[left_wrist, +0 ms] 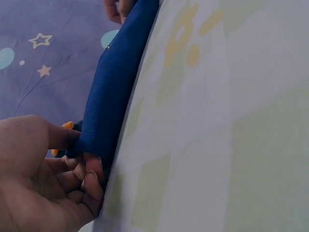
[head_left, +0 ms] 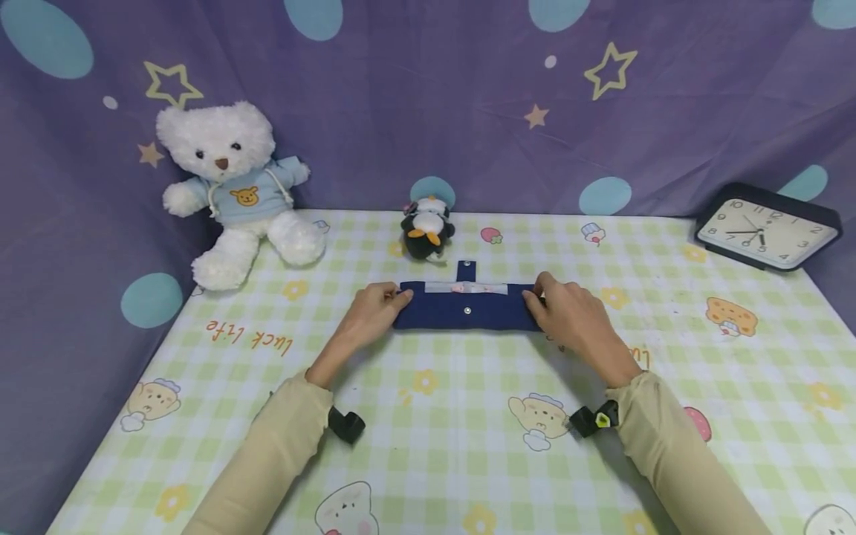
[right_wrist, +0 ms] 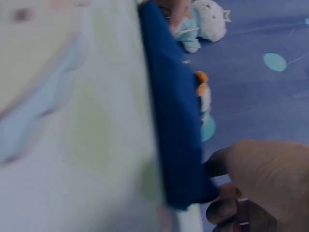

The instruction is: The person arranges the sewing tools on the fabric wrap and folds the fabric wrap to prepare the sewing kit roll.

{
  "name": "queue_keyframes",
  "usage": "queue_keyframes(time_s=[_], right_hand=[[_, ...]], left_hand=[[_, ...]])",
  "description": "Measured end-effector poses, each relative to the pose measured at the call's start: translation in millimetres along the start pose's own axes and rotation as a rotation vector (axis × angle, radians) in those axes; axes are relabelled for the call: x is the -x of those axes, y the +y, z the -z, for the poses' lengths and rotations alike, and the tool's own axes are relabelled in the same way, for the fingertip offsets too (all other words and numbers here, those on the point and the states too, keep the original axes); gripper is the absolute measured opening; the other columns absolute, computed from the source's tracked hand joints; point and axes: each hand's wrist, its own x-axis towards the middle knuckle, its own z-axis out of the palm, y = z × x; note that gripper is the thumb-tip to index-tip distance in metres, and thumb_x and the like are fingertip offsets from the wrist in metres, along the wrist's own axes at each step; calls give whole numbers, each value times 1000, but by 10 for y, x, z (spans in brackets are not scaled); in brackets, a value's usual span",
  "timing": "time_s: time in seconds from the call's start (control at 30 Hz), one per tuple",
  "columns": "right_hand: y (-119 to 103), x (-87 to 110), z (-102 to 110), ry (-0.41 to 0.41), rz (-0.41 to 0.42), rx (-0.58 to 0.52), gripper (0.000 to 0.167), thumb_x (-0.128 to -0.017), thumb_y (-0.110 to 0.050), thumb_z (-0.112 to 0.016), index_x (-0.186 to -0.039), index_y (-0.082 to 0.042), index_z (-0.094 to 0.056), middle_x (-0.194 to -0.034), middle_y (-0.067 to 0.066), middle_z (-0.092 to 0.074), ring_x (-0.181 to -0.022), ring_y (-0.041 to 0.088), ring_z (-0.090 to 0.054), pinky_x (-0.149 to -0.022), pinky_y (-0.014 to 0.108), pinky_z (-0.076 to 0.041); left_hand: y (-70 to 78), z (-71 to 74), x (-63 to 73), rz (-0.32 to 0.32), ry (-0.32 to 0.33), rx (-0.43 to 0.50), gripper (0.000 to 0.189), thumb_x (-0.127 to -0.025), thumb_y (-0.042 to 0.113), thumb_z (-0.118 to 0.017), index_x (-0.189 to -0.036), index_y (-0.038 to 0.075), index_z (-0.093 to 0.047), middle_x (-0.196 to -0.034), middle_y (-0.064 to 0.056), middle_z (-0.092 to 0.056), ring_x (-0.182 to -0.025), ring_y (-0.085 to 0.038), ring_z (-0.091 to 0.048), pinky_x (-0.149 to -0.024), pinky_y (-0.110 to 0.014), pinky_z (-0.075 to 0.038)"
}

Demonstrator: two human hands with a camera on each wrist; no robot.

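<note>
A navy fabric pouch (head_left: 435, 312) lies lengthwise across the middle of the table, with a snap stud on its front. Its narrow strap (head_left: 467, 270), bearing another snap, points away toward the back. Along the pouch's top a pale printed strip (head_left: 495, 288) shows; what it belongs to is unclear. My left hand (head_left: 376, 312) pinches the pouch's left end, thumb on top and fingers curled beneath, as the left wrist view shows. At the opposite end, my right hand (head_left: 571, 312) pinches the upper right corner between thumb and fingers.
Behind the pouch lies a penguin plush (head_left: 428, 227). A white teddy bear (head_left: 250, 193) in a blue hoodie sits at the back left, and a black-framed clock (head_left: 769, 227) stands back right. A purple curtain (head_left: 428, 111) hangs behind the checked tablecloth (head_left: 441, 446).
</note>
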Motion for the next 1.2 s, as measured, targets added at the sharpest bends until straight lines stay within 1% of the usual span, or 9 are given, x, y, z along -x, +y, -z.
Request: queue_keyframes(time_s=[0.1,0.27,0.33,0.57,0.73,0.83,0.93,1.03,1.2], right_hand=[[-74,-74,86,-11,-12,24,25,-106,-28,-60,-109,-3,-62,-68,10,-59,-59,26,-57,-53,41,-44],[-218,-269,125,-11,6,53,29,-105,-27,-63,-112,0,-67,-101,19,-64,-93,39,-58,-76,52,-50],[-257,-365,97,-28,27,39,28,-105,-26,-62,-113,0,-68,-105,20,-64,-98,41,-57,-82,55,-49],[-322,-698,-71,-104,159,-161,27,-106,-16,-60,-118,7,-67,-96,17,-68,-89,32,-65,-85,48,-51],[-354,-845,-158,-120,212,-247,32,-105,-8,-57,-128,13,-63,-81,12,-73,-83,29,-71,-94,50,-50],[-379,-877,-184,-132,213,-261,33,-106,-7,-56,-131,12,-62,-79,11,-74,-82,29,-72,-97,50,-49],[-399,-893,-208,-131,210,-266,31,-106,-6,-56,-129,11,-64,-87,15,-75,-86,30,-72,-95,50,-50],[-411,-900,-221,-90,201,-296,24,-104,-6,-58,-122,9,-66,-97,19,-73,-92,32,-70,-91,48,-51],[-433,-837,-187,-72,151,-450,13,-105,-8,-58,-111,2,-62,-98,18,-68,-87,30,-65,-81,44,-51]], left_hand=[[0,-2,0,4,0,-4,38,-109,28,-55,-77,9,-51,-60,1,-36,-50,-14,-31,-54,-31,-30],[-2,-13,-6,4,2,0,37,-108,29,-56,-77,9,-51,-60,2,-36,-51,-14,-32,-55,-30,-30],[-6,-21,-13,1,-1,3,38,-108,29,-56,-77,9,-51,-60,2,-36,-51,-14,-31,-55,-30,-31],[0,-14,-8,7,-5,5,38,-109,30,-56,-78,8,-52,-59,2,-35,-50,-14,-31,-54,-30,-30],[-15,-5,-6,8,-9,12,38,-108,30,-56,-77,8,-51,-59,2,-35,-50,-14,-30,-54,-30,-30],[-20,-5,-2,3,-13,20,38,-108,29,-56,-77,9,-51,-59,2,-35,-50,-13,-31,-54,-30,-30],[-20,-4,3,4,-17,25,38,-109,30,-56,-78,9,-51,-60,2,-35,-51,-14,-31,-54,-30,-30],[-18,1,6,6,-18,27,38,-109,30,-56,-77,9,-51,-60,2,-35,-51,-14,-30,-54,-30,-30],[-24,12,7,7,-22,31,38,-109,30,-56,-78,9,-51,-60,2,-35,-51,-14,-30,-56,-31,-30]])
